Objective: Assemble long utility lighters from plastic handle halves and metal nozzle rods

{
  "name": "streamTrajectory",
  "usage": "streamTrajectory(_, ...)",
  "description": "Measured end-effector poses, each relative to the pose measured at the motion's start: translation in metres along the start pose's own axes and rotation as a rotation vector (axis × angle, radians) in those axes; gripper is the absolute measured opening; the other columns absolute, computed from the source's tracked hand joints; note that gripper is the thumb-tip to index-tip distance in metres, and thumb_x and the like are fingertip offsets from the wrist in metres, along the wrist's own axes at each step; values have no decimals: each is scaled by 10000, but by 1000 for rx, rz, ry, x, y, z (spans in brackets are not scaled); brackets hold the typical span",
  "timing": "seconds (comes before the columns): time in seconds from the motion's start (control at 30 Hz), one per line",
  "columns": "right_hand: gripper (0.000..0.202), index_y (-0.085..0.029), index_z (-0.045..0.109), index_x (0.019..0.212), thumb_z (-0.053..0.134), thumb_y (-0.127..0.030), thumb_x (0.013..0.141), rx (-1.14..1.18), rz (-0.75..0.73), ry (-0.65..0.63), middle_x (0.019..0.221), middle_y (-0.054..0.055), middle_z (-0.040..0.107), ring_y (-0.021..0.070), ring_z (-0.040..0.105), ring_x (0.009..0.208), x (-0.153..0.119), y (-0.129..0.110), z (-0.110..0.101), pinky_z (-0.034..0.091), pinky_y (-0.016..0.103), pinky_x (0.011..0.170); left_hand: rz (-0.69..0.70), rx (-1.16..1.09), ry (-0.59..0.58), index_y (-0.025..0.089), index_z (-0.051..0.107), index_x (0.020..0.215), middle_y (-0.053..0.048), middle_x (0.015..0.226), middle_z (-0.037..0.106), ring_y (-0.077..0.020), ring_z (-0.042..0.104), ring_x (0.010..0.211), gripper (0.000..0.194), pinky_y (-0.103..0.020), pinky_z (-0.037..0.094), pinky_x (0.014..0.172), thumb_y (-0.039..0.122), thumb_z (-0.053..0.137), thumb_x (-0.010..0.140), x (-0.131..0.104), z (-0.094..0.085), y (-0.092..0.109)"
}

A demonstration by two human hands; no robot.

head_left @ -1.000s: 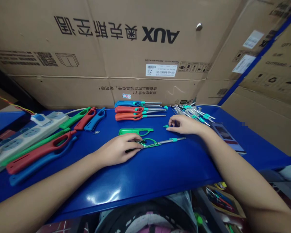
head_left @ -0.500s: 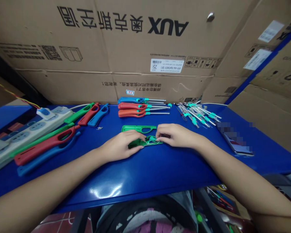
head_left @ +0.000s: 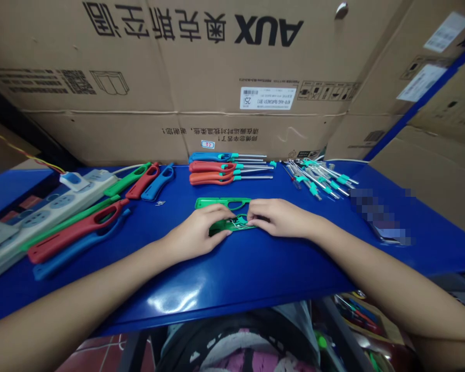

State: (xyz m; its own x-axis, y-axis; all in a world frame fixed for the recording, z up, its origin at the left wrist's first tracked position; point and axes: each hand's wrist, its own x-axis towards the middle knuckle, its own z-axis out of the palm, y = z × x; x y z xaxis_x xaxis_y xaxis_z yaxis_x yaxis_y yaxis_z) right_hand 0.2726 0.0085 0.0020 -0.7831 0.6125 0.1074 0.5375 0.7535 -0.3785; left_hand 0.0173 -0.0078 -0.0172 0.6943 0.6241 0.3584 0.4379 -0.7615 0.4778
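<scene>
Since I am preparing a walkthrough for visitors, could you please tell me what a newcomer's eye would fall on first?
Probably the big brown cardboard panel with upside-down black AUX lettering, standing behind the glossy blue tabletop. Next, the left hand and right hand, centred, both at a hollow green plastic shell. Behind them lie blue, red and orange plastic lighters with metal tubes.

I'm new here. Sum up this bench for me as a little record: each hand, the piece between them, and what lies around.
Left hand: fingers at the nearer green shell
Right hand: fingers at that shell's other end
Inside shell: teal part and thin wire
Just behind: another green shell
Farther back: row of blue, red and orange lighters
Back right: pile of metal tubes
Far left: power strip
</scene>
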Motion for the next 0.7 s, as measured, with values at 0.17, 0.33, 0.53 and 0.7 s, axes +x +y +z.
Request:
streamTrajectory(0.17, 124, -175, 606, 914, 522, -234, 984, -45, -32, -1, 895, 34, 638, 150, 567, 759, -2, -3, -2, 378, 262, 655, -74, -30, -16, 166, 682, 1115, -99, 1126, 681, -229, 659, 1055, 224, -393, 536, 971, 176, 621, 899, -1, 0, 5)
streamTrajectory(0.33, 144, -177, 576, 900, 483, -235, 994, -78, -52, 9, 880, 32, 615, 146, 537, 724, -1, -2, 1, 348, 261, 636, -97, -54, -2, 177, 688, 1085, -84, 1100, 691, -225, 662, 1037, 209, -388, 536, 965, 185, 653, 880, 1, 1, 5)
streamTrajectory(0.53, 171, -173, 571, 907, 452, -248, 1005, -163, -87, 21, 880, 41, 609, 146, 508, 693, -2, -2, 5, 324, 265, 607, -125, -87, -7, 169, 689, 1073, -86, 1093, 697, -221, 672, 1012, 207, -398, 548, 947, 188, 672, 868, 1, 2, 3)
streamTrajectory(0.7, 206, -179, 597, 888, 453, -262, 1010, -137, -139, 49, 873, 40, 622, 146, 520, 713, -3, -3, 5, 349, 258, 619, -133, -97, 5, 176, 687, 1065, -78, 1077, 700, -212, 683, 983, 202, -385, 566, 917, 187, 675, 863, 1, 3, 2)
